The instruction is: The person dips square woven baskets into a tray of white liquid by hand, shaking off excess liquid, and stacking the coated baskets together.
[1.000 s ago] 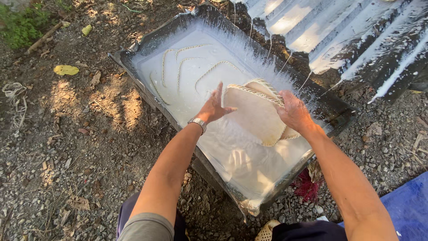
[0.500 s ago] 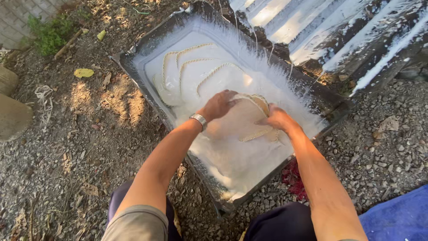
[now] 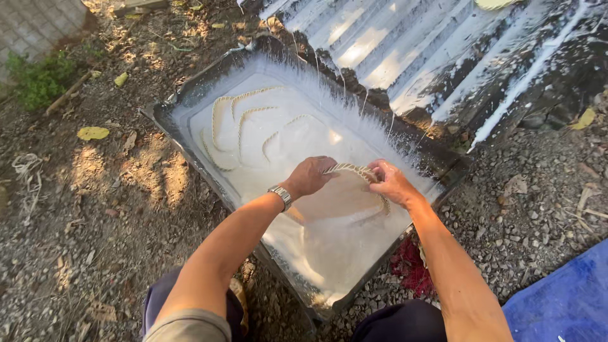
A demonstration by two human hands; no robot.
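A large dark rectangular tray [image 3: 166,118] holds milky white liquid. A round woven basket [image 3: 354,190] lies partly sunk in the liquid near the tray's middle. My left hand [image 3: 310,175] grips its braided rim on the left, and my right hand [image 3: 392,182] grips the rim on the right. A metal watch [image 3: 280,195] sits on my left wrist. Several other woven baskets [image 3: 244,120] lie under the liquid at the tray's far end, with only their rims showing.
A corrugated metal sheet [image 3: 437,57] streaked with white slopes down to the tray's far side. Gravel and dry leaves cover the ground around. A blue sheet [image 3: 563,304] lies at the lower right, a red rag [image 3: 411,269] by the tray's near edge.
The basket, held tilted up a second ago, has been lowered flat into the white liquid. Both hands have followed it down on its rim.
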